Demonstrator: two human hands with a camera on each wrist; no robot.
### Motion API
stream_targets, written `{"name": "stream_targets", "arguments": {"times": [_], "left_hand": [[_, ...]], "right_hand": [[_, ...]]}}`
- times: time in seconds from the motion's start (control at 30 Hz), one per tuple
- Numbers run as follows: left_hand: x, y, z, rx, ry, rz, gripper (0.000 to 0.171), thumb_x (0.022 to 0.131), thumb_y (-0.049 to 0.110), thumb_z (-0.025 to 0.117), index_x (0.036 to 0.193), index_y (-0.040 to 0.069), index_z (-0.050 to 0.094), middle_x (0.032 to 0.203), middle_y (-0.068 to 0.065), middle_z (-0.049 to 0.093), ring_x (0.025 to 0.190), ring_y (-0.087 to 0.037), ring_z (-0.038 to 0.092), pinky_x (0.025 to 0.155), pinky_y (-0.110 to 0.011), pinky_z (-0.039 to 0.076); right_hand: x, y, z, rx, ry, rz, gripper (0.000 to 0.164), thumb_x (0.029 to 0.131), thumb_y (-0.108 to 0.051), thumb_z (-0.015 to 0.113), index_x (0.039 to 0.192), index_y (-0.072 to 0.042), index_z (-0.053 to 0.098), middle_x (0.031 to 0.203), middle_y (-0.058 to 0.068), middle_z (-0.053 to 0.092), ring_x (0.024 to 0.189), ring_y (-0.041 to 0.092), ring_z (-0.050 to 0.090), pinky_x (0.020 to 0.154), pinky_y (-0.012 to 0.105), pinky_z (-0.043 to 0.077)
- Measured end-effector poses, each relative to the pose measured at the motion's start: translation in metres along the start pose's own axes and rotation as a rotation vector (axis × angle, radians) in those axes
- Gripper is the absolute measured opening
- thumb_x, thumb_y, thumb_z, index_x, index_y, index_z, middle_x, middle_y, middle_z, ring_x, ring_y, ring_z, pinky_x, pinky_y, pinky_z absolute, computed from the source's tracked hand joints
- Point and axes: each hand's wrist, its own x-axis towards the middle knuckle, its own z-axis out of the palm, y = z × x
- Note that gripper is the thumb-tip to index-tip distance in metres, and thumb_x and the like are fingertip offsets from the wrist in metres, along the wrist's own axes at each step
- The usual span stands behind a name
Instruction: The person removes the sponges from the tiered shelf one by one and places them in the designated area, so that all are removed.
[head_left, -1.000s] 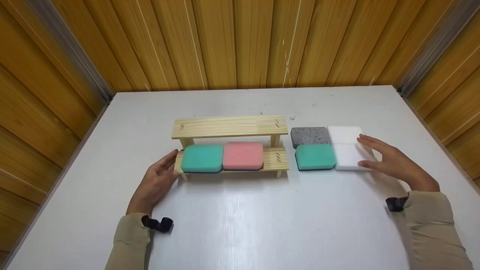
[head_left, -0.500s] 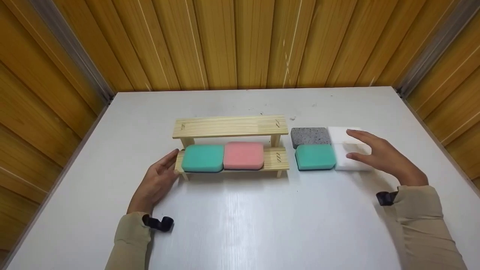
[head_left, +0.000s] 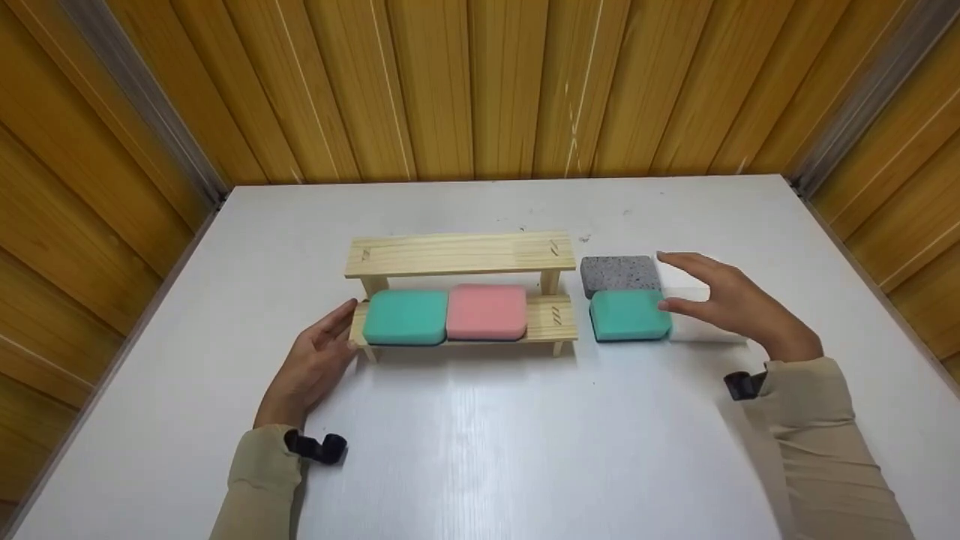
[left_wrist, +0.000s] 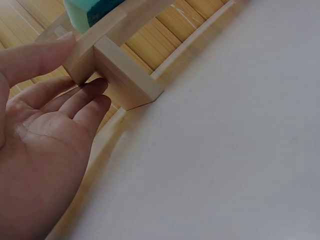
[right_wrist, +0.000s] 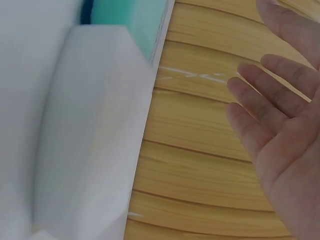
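Note:
A two-step wooden rack (head_left: 461, 253) stands mid-table. My left hand (head_left: 311, 367) holds its left end by the lower step, thumb at the front corner and fingers farther back; the left wrist view shows fingertips by the rack's leg (left_wrist: 125, 75). On the lower step lie a teal sponge (head_left: 405, 316) and a pink sponge (head_left: 487, 311), side by side. My right hand (head_left: 739, 300) hovers with fingers spread over two white blocks, partly hiding the nearer white block (head_left: 701, 331). Beside its thumb is another teal sponge (head_left: 628, 313). Nothing is in its grasp.
A speckled grey block (head_left: 619, 274) touches the back of the loose teal sponge, left of the farther white block (head_left: 675, 277). All stand on a white table (head_left: 480, 435). Wood-patterned panels (head_left: 502, 90) enclose its back and sides.
My right hand has moved left across the white blocks toward the grey block and the loose teal sponge. My left hand and the rack have stayed in place.

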Motion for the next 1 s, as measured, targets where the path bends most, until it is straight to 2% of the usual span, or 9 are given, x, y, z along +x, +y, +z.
{"name": "stream_targets", "arguments": {"times": [0.27, 0.5, 0.7, 1.0], "left_hand": [[0.000, 0.000, 0.000, 0.022, -0.007, 0.012, 0.077, 0.091, -0.005, 0.057, 0.153, 0.001, 0.012, 0.162, -0.012, 0.011, 0.150, -0.025, 0.013, 0.110, -0.019, 0.037], [-0.001, 0.000, -0.001, 0.018, -0.028, 0.025, 0.076, 0.091, -0.006, 0.055, 0.153, 0.000, 0.010, 0.161, -0.014, 0.011, 0.149, -0.026, 0.012, 0.110, -0.020, 0.037], [-0.002, 0.000, -0.001, 0.020, -0.017, 0.024, 0.074, 0.092, -0.007, 0.054, 0.153, 0.000, 0.013, 0.161, -0.013, 0.013, 0.149, -0.026, 0.014, 0.110, -0.020, 0.038], [-0.001, -0.001, -0.001, 0.017, -0.017, 0.011, 0.077, 0.091, -0.005, 0.056, 0.153, 0.002, 0.011, 0.162, -0.011, 0.011, 0.150, -0.025, 0.013, 0.110, -0.020, 0.037]], "right_hand": [[0.012, -0.015, 0.006, 0.001, 0.022, -0.094, 0.067, 0.083, -0.020, 0.075, 0.140, -0.002, 0.046, 0.142, 0.019, 0.048, 0.130, 0.040, 0.045, 0.104, 0.059, 0.042], [0.019, -0.033, 0.011, 0.015, 0.011, -0.160, 0.066, 0.083, -0.022, 0.075, 0.140, -0.005, 0.048, 0.138, 0.016, 0.053, 0.127, 0.037, 0.050, 0.103, 0.055, 0.045], [0.028, -0.050, 0.019, 0.022, 0.002, -0.218, 0.065, 0.082, -0.024, 0.076, 0.139, -0.006, 0.050, 0.137, 0.015, 0.055, 0.126, 0.034, 0.052, 0.103, 0.054, 0.046], [0.038, -0.070, 0.029, 0.044, -0.004, -0.344, 0.061, 0.078, -0.015, 0.079, 0.133, -0.003, 0.056, 0.131, 0.012, 0.060, 0.122, 0.029, 0.056, 0.101, 0.048, 0.049]]}}
